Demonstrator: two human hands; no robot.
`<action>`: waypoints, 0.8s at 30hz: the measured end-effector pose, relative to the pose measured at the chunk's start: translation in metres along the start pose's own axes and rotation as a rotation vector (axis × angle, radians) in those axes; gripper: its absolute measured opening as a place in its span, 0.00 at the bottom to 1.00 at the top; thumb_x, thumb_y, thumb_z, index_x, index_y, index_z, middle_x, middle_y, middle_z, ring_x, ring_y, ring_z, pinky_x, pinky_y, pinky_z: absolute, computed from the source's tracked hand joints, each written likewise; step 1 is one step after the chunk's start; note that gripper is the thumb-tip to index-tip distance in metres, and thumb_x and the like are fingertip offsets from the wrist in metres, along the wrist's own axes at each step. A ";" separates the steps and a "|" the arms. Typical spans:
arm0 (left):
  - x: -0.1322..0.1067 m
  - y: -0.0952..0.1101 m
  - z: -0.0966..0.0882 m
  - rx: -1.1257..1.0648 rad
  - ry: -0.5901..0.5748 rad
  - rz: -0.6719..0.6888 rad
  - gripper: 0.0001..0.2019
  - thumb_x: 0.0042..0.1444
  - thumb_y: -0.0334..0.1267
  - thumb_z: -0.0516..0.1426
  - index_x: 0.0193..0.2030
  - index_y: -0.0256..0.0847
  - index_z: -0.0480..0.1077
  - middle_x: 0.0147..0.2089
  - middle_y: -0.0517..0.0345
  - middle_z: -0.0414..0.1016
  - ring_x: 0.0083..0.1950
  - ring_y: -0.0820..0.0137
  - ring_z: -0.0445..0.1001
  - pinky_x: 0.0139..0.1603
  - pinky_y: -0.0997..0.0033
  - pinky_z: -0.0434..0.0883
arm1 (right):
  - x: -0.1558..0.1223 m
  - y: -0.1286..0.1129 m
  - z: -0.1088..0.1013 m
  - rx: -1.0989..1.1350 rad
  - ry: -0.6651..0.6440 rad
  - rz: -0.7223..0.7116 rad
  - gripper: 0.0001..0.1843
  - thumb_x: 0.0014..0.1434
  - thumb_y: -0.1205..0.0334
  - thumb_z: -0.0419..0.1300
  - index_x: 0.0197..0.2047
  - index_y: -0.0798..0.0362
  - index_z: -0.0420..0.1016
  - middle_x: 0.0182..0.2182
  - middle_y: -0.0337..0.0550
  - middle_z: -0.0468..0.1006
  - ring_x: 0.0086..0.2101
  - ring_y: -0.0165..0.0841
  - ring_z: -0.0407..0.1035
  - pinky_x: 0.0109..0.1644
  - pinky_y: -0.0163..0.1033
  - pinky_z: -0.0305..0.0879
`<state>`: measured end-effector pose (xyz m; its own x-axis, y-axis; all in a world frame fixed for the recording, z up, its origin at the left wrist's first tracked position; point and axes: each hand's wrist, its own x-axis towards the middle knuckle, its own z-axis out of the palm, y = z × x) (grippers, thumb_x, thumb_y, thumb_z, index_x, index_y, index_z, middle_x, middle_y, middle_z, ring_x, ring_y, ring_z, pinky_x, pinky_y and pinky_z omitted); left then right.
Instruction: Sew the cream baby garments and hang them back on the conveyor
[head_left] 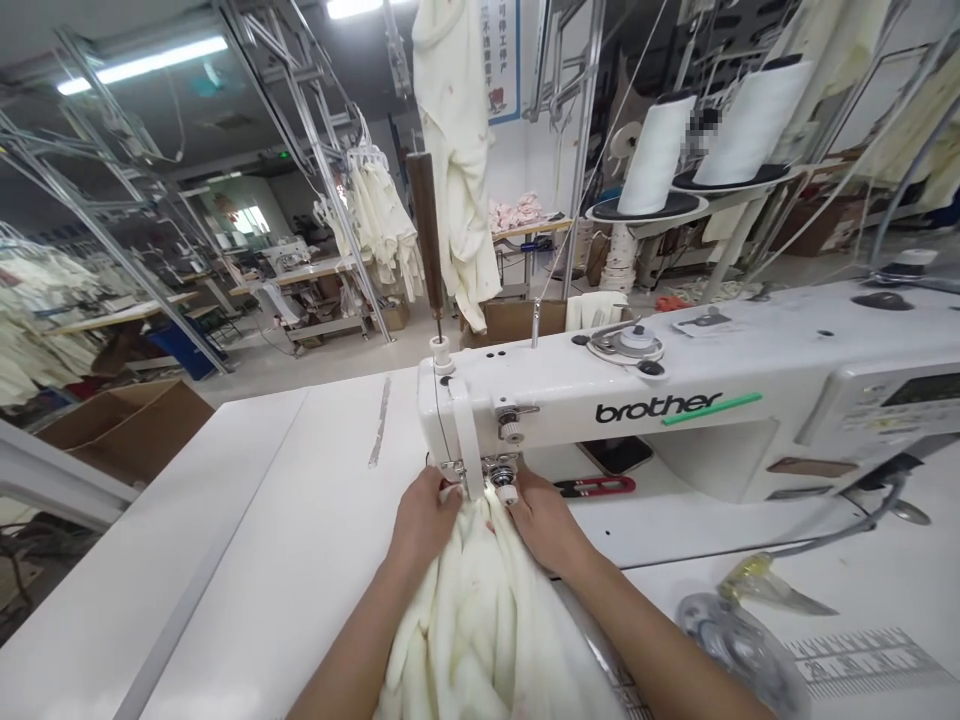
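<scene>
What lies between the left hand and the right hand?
In the head view, cream cloth lies there, with parts of the sewing machine above its far visible end.

Open surface (247, 560) left of your left hand (429, 510), sewing machine (705, 355) blocking ahead, red snips (609, 486) beside your right hand (541, 508)

The fabric (480, 620) lies left of the snips (609, 486), with a phone (619, 456) behind them.

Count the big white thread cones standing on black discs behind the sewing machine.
2. The left cone stands nearer the picture's middle; the right cone stands beside it, toward the right edge. Others may be hidden or out of frame.
</scene>
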<state>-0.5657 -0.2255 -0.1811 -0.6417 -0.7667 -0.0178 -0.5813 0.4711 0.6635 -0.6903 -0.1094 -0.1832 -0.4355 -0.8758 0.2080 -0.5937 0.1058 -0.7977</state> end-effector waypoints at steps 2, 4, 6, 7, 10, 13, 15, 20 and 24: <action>0.000 0.000 0.000 0.012 -0.002 0.001 0.07 0.53 0.36 0.49 0.36 0.39 0.66 0.34 0.55 0.73 0.35 0.68 0.71 0.34 0.73 0.62 | 0.001 0.000 -0.001 0.007 0.004 0.014 0.11 0.61 0.60 0.39 0.35 0.53 0.59 0.26 0.43 0.68 0.38 0.40 0.66 0.41 0.39 0.59; 0.000 0.000 0.000 0.021 0.001 0.006 0.07 0.53 0.36 0.49 0.34 0.39 0.66 0.34 0.55 0.73 0.34 0.68 0.70 0.34 0.73 0.62 | 0.002 0.000 -0.001 0.004 -0.001 0.029 0.11 0.61 0.59 0.39 0.35 0.52 0.58 0.26 0.44 0.68 0.39 0.41 0.66 0.41 0.39 0.59; -0.001 0.001 -0.001 0.023 -0.002 0.012 0.07 0.53 0.37 0.48 0.32 0.38 0.66 0.32 0.56 0.72 0.34 0.69 0.70 0.33 0.73 0.62 | 0.003 -0.002 0.000 0.004 -0.007 0.048 0.11 0.62 0.58 0.39 0.35 0.52 0.57 0.26 0.43 0.68 0.39 0.41 0.66 0.41 0.39 0.59; -0.001 0.001 -0.001 0.020 -0.008 0.018 0.07 0.53 0.37 0.48 0.31 0.38 0.66 0.31 0.56 0.72 0.33 0.69 0.69 0.32 0.74 0.61 | 0.004 -0.002 0.000 0.004 -0.009 0.058 0.11 0.62 0.59 0.39 0.35 0.52 0.57 0.27 0.43 0.68 0.39 0.41 0.66 0.41 0.39 0.59; -0.002 0.001 -0.002 0.001 -0.022 0.040 0.08 0.52 0.37 0.48 0.30 0.39 0.66 0.29 0.57 0.71 0.32 0.70 0.68 0.31 0.74 0.61 | 0.004 -0.002 0.000 -0.003 -0.009 0.072 0.10 0.62 0.60 0.40 0.36 0.53 0.58 0.28 0.44 0.68 0.37 0.40 0.66 0.40 0.39 0.59; -0.002 0.000 -0.002 -0.031 -0.017 0.054 0.07 0.51 0.37 0.49 0.30 0.39 0.66 0.30 0.58 0.71 0.31 0.71 0.68 0.31 0.74 0.61 | 0.003 -0.001 0.000 -0.005 -0.011 0.072 0.10 0.62 0.61 0.40 0.35 0.53 0.59 0.30 0.44 0.69 0.34 0.38 0.66 0.38 0.38 0.58; -0.002 -0.001 -0.003 -0.046 -0.020 0.049 0.07 0.51 0.37 0.50 0.30 0.38 0.66 0.30 0.58 0.72 0.30 0.71 0.68 0.32 0.74 0.62 | 0.002 -0.002 -0.002 0.005 -0.019 0.050 0.10 0.62 0.62 0.40 0.34 0.53 0.60 0.31 0.43 0.70 0.33 0.36 0.65 0.37 0.36 0.58; -0.003 -0.001 -0.003 -0.084 -0.019 0.032 0.07 0.49 0.36 0.51 0.32 0.39 0.68 0.33 0.58 0.73 0.34 0.70 0.69 0.35 0.74 0.62 | 0.002 -0.004 -0.005 -0.031 -0.122 0.118 0.06 0.55 0.60 0.54 0.32 0.52 0.61 0.26 0.36 0.68 0.27 0.32 0.64 0.30 0.33 0.55; -0.001 0.004 -0.004 -0.091 -0.028 0.013 0.08 0.50 0.37 0.49 0.32 0.37 0.67 0.31 0.56 0.71 0.32 0.70 0.67 0.32 0.73 0.61 | 0.009 -0.001 -0.001 -0.111 -0.112 0.127 0.06 0.49 0.71 0.53 0.27 0.53 0.58 0.21 0.34 0.65 0.25 0.32 0.62 0.29 0.33 0.51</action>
<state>-0.5652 -0.2242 -0.1756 -0.6633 -0.7478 -0.0294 -0.5260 0.4380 0.7290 -0.6940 -0.1168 -0.1800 -0.4374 -0.8983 0.0410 -0.6127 0.2644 -0.7448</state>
